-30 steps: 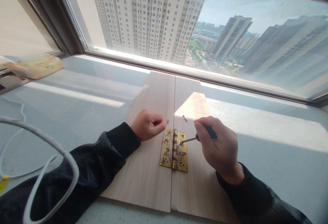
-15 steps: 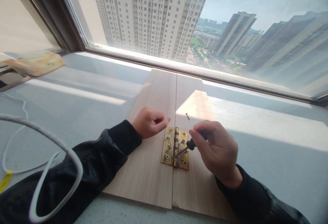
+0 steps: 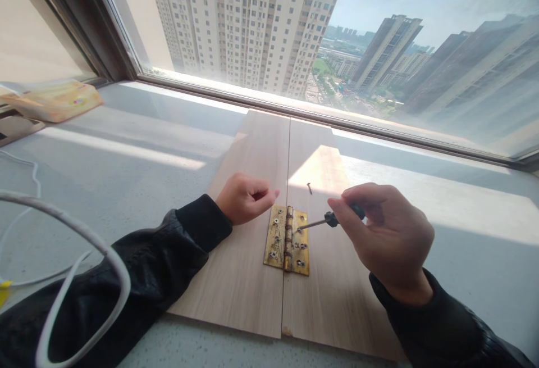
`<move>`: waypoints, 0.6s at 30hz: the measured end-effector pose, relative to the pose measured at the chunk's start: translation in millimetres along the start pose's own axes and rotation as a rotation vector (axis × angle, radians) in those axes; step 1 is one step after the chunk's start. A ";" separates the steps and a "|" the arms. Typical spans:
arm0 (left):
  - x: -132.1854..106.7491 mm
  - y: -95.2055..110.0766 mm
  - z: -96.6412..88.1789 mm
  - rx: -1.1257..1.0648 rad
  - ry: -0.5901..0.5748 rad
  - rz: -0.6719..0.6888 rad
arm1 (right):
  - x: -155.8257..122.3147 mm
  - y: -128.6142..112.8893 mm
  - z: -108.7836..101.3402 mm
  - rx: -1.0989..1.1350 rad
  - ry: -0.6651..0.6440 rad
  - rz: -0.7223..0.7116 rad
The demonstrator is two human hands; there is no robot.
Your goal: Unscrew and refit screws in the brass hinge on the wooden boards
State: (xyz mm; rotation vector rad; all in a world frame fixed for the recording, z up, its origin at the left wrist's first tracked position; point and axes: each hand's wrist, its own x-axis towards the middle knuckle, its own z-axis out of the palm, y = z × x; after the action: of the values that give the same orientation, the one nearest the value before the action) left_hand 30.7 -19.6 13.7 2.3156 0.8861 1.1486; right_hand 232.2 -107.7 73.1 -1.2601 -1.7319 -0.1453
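A screwdriver [image 3: 331,219] with a dark handle is pinched between the thumb and fingers of my right hand [image 3: 391,239]. Its shaft slants left and its tip reaches the right leaf of a worn brass hinge [image 3: 288,239], near one of the screws there. The hinge lies open across the seam of two pale boards, the left board [image 3: 248,284] and the right board [image 3: 328,300]. My left hand [image 3: 246,199] rests closed on the left board, beside the hinge's upper left corner; what it holds, if anything, is hidden. One loose screw [image 3: 309,188] lies above the hinge.
A white cable [image 3: 101,239] loops across the left side, over my left sleeve. At the far left, a yellowish soft packet [image 3: 63,101] rests on the pale speckled sill [image 3: 138,137]. A window frame [image 3: 236,97] runs along the back, close to the boards' far ends.
My right hand has moved right and slightly up with the screwdriver. The tip has shifted from the hinge's lower knuckle to its right leaf. My left hand stays in place.
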 end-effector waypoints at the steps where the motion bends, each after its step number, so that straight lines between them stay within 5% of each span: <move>1: -0.1 -0.1 0.1 0.001 0.001 0.000 | 0.1 0.6 0.0 -0.015 -0.014 -0.012; 12: -1.2 -1.8 0.4 0.010 -0.007 -0.007 | 3.1 0.3 -1.9 0.069 -0.127 -0.213; 18: -1.4 -0.5 -0.2 0.006 -0.011 -0.011 | 4.7 -3.2 0.3 0.203 -0.210 -0.180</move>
State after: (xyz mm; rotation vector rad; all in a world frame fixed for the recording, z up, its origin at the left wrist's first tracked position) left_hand 29.7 -20.1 12.8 2.3171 0.8982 1.1292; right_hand 229.4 -105.9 77.7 -0.9992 -1.9864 0.0593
